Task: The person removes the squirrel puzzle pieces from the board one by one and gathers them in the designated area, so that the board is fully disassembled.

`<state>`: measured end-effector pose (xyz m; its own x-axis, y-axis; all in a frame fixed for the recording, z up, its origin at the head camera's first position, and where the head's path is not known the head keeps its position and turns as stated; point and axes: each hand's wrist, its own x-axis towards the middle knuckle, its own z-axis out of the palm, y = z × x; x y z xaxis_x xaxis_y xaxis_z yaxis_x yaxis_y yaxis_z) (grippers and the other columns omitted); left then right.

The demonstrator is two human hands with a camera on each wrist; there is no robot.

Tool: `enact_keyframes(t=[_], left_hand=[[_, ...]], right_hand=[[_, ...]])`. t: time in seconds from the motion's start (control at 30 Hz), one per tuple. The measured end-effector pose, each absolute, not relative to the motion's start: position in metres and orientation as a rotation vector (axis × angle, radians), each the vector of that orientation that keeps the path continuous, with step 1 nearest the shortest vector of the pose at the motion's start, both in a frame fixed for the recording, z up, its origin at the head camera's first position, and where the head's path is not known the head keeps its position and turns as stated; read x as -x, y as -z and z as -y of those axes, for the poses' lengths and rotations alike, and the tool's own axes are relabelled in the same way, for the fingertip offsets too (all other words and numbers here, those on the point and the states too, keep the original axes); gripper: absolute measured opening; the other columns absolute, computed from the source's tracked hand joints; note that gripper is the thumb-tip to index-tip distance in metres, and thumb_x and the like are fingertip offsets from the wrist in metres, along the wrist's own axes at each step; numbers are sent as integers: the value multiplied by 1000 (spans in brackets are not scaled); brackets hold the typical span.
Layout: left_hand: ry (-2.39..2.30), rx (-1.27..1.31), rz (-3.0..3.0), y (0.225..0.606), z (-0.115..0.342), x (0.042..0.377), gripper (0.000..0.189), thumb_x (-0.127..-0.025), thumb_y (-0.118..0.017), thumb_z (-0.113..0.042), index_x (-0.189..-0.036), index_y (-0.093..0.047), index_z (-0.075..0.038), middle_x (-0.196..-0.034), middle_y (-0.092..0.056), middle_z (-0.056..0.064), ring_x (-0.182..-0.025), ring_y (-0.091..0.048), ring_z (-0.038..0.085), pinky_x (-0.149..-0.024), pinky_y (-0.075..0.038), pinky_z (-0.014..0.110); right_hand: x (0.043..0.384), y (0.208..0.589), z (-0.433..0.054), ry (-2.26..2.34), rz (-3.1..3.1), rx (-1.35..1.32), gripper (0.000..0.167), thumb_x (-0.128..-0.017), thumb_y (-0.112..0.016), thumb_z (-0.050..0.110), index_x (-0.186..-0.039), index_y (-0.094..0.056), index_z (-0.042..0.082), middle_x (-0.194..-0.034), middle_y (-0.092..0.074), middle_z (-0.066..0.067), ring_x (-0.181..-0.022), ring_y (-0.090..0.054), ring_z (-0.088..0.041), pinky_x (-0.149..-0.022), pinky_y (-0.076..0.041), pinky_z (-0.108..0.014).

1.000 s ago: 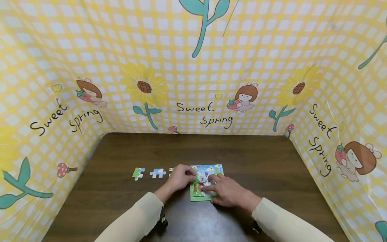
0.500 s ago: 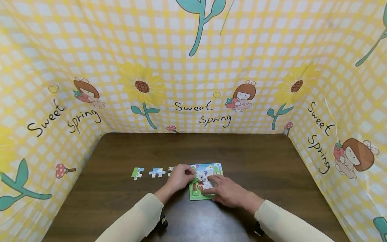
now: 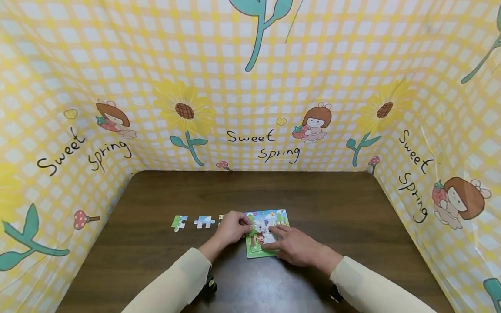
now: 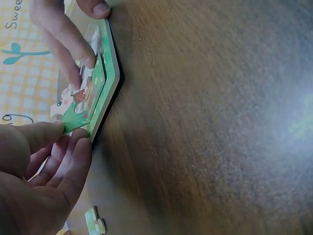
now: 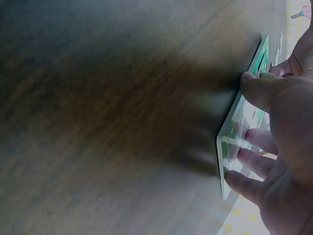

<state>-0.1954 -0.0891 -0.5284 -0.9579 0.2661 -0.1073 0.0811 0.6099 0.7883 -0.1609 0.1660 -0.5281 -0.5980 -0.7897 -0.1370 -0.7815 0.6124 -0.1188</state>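
A small jigsaw board [image 3: 258, 255] with a green border and a white cartoon animal lies on the table in the head view. My left hand [image 3: 232, 228] is at its left edge. Between thumb and fingers it pinches a green puzzle piece [image 4: 74, 120], tilted up at the picture's edge in the left wrist view. My right hand [image 3: 295, 245] lies over the right side of the board, its extended fingers touching the picture. In the right wrist view its thumb [image 5: 254, 88] reaches along the board's near edge.
Left of the board, loose puzzle pieces lie in a row: a green and blue one [image 3: 178, 222], a blue and white one [image 3: 204, 222], and another [image 3: 221, 218] partly hidden by my left hand. A yellow checked cloth [image 3: 250, 95] encloses the brown table [image 3: 313, 195] at back and sides.
My right hand has shifted slightly to the right over the picture. The left hand stays at the board's left edge, and the loose pieces lie as before.
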Motion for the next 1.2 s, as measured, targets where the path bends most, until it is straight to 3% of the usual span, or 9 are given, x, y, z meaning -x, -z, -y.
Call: enact_keyframes(t=[0.47, 0.67, 0.97, 1.2], left_hand=[[-1222, -379, -2636, 527, 86, 195, 4, -87, -76, -6, -89, -77, -8, -78, -68, -2, -71, -59, 10, -66, -52, 29], [-1202, -389, -2657, 530, 86, 195, 5, -89, -75, -11, -88, -76, -7, -78, -68, -4, -70, -59, 9, -65, -51, 28], [-1297, -384, -2579, 530, 89, 196, 5, -91, -73, -6, -92, -78, -6, -81, -70, 0, -70, -61, 12, -64, -53, 30], [-1623, -41, -2236, 531, 87, 197, 12, -95, -68, -2, -102, -75, 4, -84, -72, 12, -64, -68, 16, -62, -61, 37]], right_hand=[[155, 527, -166, 55, -2683, 1421, 44, -100, -66, 25, -142, -61, 40, -153, -49, -23, -143, -46, -39, -114, -42, -48], [154, 525, -164, 56, -2676, 1403, 43, -102, -63, 23, -141, -61, 39, -153, -49, -23, -145, -44, -37, -117, -39, -47], [156, 523, -160, 24, -2646, 1337, 46, -102, -61, 23, -143, -58, 43, -157, -45, -21, -148, -41, -36, -120, -35, -46], [156, 523, -159, -13, -2645, 1341, 48, -101, -61, 23, -144, -57, 44, -157, -45, -21, -146, -43, -36, -118, -38, -46]])
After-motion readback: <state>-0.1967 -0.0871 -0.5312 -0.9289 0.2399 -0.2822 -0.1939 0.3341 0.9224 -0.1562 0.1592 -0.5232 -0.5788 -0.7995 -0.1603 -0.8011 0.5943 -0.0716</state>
